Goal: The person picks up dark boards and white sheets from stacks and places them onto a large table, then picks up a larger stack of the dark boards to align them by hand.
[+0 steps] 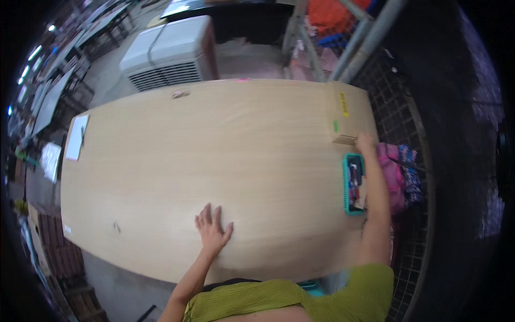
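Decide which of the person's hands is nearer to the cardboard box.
Right. The right hand is at the near end of the cardboard box; the left hand is spread on the table, farther left and closer to the body.

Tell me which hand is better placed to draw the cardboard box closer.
Right, I'd judge: the right hand is at the near end of the cardboard box, while the left hand is spread over the table, well away from it.
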Demonstrator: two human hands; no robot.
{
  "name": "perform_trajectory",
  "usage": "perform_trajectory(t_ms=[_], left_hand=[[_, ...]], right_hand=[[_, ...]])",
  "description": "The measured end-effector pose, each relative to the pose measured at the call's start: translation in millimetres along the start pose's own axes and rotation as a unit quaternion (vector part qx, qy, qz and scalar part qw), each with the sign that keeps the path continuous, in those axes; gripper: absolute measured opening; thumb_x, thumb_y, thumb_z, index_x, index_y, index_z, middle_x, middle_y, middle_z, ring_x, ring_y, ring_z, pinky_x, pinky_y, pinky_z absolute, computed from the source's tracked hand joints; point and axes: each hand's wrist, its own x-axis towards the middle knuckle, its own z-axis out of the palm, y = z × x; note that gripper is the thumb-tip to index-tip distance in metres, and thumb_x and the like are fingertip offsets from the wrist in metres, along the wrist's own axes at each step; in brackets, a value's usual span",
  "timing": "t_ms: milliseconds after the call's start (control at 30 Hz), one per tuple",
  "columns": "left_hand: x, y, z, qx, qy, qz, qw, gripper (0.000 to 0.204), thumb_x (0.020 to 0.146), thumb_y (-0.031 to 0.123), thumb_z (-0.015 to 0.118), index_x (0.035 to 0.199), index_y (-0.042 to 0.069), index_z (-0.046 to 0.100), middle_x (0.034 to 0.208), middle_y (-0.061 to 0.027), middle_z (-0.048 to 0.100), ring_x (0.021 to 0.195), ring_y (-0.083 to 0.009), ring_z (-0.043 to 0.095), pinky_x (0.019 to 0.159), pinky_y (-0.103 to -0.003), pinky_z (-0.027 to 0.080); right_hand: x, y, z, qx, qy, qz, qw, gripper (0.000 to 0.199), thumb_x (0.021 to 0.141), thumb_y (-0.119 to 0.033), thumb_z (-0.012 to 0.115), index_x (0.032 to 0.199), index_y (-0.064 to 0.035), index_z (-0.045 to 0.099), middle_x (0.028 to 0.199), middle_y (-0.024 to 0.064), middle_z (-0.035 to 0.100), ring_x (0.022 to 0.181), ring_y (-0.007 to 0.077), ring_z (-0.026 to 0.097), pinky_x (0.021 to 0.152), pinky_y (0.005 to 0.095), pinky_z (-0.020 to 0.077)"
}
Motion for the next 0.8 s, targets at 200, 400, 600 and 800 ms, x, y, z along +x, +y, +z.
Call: perform_trajectory(t_ms=[200,400,600,800], left_hand=[[2.7,-8.4,-7.8,-0.025,0.001,-0.011,1.000,0.068,0.083,0.046,0.065,0.139,0.012,0.046,0.148,-0.0233,0.032,0.138,-0.0410,0.028,0.111,-0.064,0.017],[-7.3,-22.3,3.9,-0.107,-0.008,0.026,0.994,0.071,0.083,0.051,0.067,0.139,0.013,0.046,0.150,-0.0186,0.032,0.140,-0.0364,0.029,0.112,-0.064,0.019],[-24.6,-95.5,-102.8,-0.385,-0.180,-0.087,0.901,0.054,0.088,0.041,0.066,0.130,0.009,0.056,0.126,-0.0155,0.061,0.117,-0.0331,0.057,0.100,-0.041,0.044],[-189.6,-199.3,-321.0,-0.270,0.166,-0.084,0.945,0.034,0.088,0.019,0.069,0.119,0.005,0.064,0.113,-0.0148,0.067,0.099,-0.0262,0.066,0.087,-0.036,0.052]], right_hand=[[4.7,11.7,34.3,-0.031,0.047,-0.173,0.983,0.075,0.084,-0.072,0.048,0.120,-0.0094,0.068,0.121,0.0265,0.062,0.113,0.0397,0.060,0.098,0.0465,0.0468],[-94.3,-63.0,5.2,0.404,0.415,-0.223,0.784,0.028,0.094,-0.018,0.062,0.110,0.0031,0.067,0.095,0.0167,0.073,0.088,0.0293,0.071,0.075,0.0379,0.0545],[-343.0,-292.5,72.6,0.631,0.231,-0.372,0.640,0.010,0.094,-0.007,0.061,0.093,0.0015,0.067,0.076,0.0044,0.065,0.069,0.0119,0.061,0.066,0.0264,0.0506],[-604.7,-428.6,121.3,0.485,-0.089,-0.628,0.601,0.023,0.088,-0.008,0.066,0.110,0.0003,0.067,0.087,0.0142,0.067,0.076,0.0178,0.063,0.073,0.0295,0.0514]])
